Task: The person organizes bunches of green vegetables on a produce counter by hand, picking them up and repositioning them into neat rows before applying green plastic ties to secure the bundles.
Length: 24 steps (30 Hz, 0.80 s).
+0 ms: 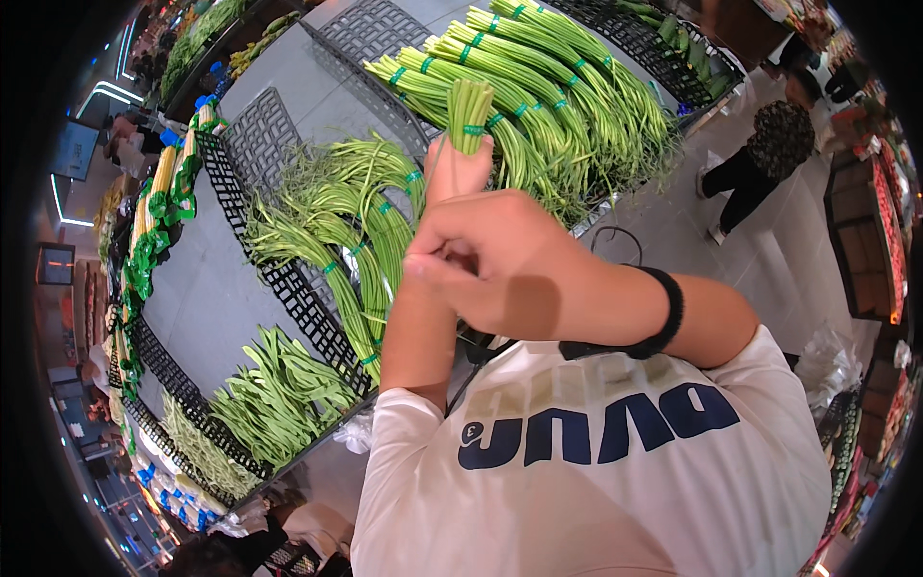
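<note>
My left hand (458, 172) grips a bunch of garlic scapes (469, 108), cut ends up and bound with a green band. Across my left forearm lies my right hand (497, 252), fingers curled and thumb tip against the index finger. Whether something thin is pinched there, I cannot tell. Just beyond the hands, a pile of banded garlic scape bunches (533, 94) lies on the display, cut ends away from me and thin tips hanging at the near side. Left of my hands rests another group of banded green bunches (368, 216), with curled thin tips.
A black lattice divider (303, 303) separates the bunches from flat green beans (288, 397). Thinner pale beans (198, 440) and packed corn (162, 180) lie farther left. Cucumbers (692, 61) fill a black crate at upper right. A person (775, 144) stands in the aisle on the right.
</note>
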Each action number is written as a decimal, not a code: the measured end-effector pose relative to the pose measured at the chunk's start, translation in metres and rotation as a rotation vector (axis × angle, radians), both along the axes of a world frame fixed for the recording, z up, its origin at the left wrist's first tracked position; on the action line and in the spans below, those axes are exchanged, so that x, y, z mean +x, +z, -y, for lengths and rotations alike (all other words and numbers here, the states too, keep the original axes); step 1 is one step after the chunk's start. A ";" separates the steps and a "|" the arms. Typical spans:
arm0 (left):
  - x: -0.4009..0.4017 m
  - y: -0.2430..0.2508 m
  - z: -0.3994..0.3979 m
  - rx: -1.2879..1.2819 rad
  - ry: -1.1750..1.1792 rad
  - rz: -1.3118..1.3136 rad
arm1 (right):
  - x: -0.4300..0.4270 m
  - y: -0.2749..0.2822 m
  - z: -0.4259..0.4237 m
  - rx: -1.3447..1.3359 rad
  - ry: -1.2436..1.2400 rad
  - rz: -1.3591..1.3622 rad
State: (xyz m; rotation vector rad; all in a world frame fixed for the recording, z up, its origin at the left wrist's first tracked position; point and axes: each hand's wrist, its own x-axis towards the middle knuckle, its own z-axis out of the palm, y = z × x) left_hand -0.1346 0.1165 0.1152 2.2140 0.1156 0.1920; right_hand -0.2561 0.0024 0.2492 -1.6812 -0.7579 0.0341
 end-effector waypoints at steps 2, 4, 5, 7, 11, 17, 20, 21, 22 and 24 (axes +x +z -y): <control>0.008 -0.005 -0.014 -0.030 -0.036 0.049 | -0.001 0.014 0.013 -0.065 -0.019 -0.115; 0.009 -0.006 -0.024 -0.075 -0.045 0.070 | 0.000 0.025 0.029 -0.205 -0.080 -0.261; 0.011 -0.010 -0.029 -0.076 -0.036 0.068 | 0.002 0.026 0.034 -0.207 -0.072 -0.262; 0.015 -0.014 -0.033 -0.154 0.004 0.073 | 0.005 0.027 0.044 -0.213 -0.186 -0.081; 0.026 -0.039 -0.046 -0.247 0.022 0.141 | 0.009 0.038 0.062 -0.298 -0.259 -0.099; 0.023 -0.026 -0.036 -0.448 -0.036 0.040 | 0.020 0.040 0.089 -0.387 -0.322 -0.084; 0.023 -0.015 -0.039 -0.539 0.002 -0.077 | 0.027 0.031 0.101 -0.415 -0.346 -0.088; 0.023 -0.011 -0.041 -0.528 0.017 -0.115 | 0.029 0.027 0.105 -0.435 -0.371 -0.096; 0.021 -0.003 -0.039 -0.522 0.030 -0.134 | 0.034 0.020 0.112 -0.434 -0.373 -0.100; 0.018 -0.001 -0.040 -0.558 0.006 -0.167 | 0.047 0.002 0.127 -0.387 -0.385 -0.084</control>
